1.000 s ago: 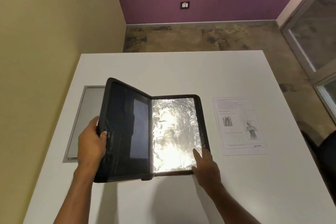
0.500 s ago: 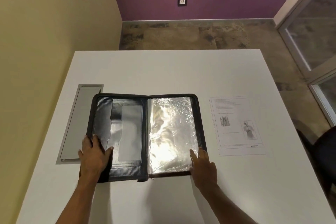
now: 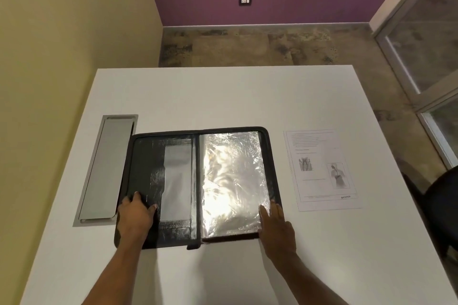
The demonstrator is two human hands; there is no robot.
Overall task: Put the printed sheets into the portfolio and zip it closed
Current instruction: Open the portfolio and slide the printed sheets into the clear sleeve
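The black, leathery portfolio (image 3: pixel 158 181) lies open flat on the smooth white desk (image 3: pixel 223 96), its right half holding crinkled, shiny clear sleeves (image 3: pixel 233 181). The left hand (image 3: pixel 135 218) presses its near left corner, the right hand (image 3: pixel 276 225) its near right corner, each grip spread flat, holding nothing. Right of the portfolio lies the printed sheet (image 3: pixel 322 171); left of it, a long metal hatch (image 3: pixel 106 168).
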